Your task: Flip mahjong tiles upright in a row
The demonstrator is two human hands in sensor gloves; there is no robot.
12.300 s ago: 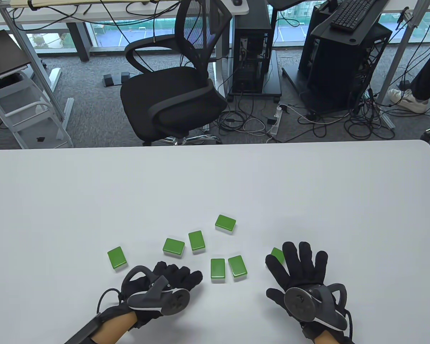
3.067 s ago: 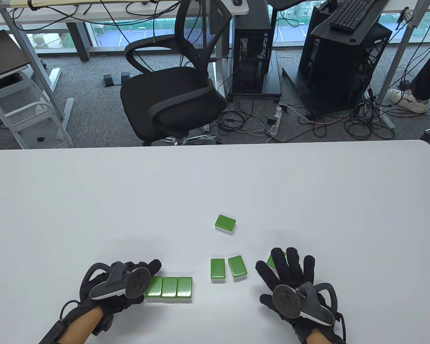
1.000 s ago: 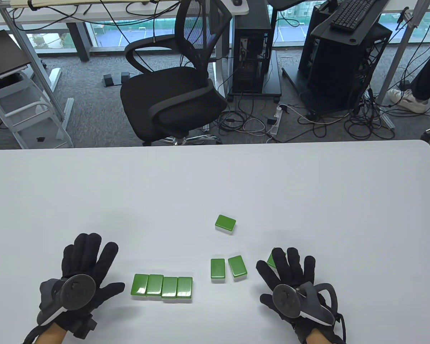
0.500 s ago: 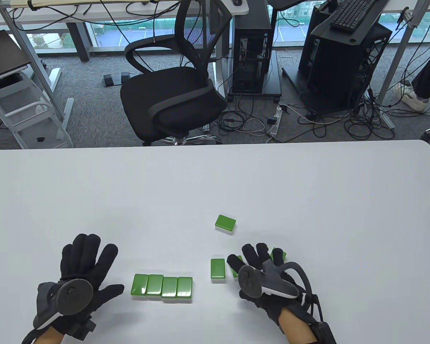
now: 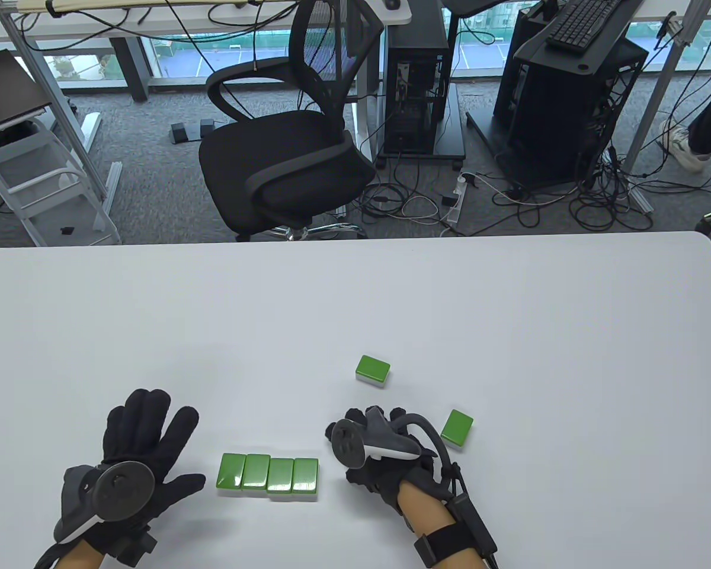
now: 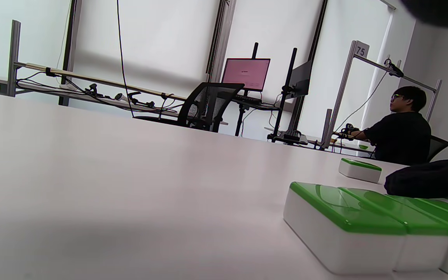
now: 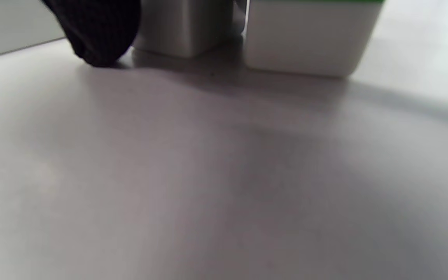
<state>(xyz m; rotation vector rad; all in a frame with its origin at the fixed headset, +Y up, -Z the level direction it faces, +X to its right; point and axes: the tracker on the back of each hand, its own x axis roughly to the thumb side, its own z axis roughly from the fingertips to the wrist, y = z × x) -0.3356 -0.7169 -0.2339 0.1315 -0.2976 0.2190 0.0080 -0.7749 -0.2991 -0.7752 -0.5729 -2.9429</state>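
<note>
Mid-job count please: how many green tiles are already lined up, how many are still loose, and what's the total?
Tiles in the row: 4
Loose tiles in the open, far tile and right tile: 2
Tiles under the right hand, shown in the right wrist view, left one and right one: 2
Total: 8

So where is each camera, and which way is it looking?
Table view: high above the table, looking down and out to the office; both gloved hands show, the left hand flat and the right hand over tiles.
Left wrist view: low by the table top, looking across it; only a dark bit of glove at the top corner.
Right wrist view: almost on the table, facing two tiles' white sides; one fingertip shows.
Shared: the row of four tiles appears in the table and left wrist views.
</note>
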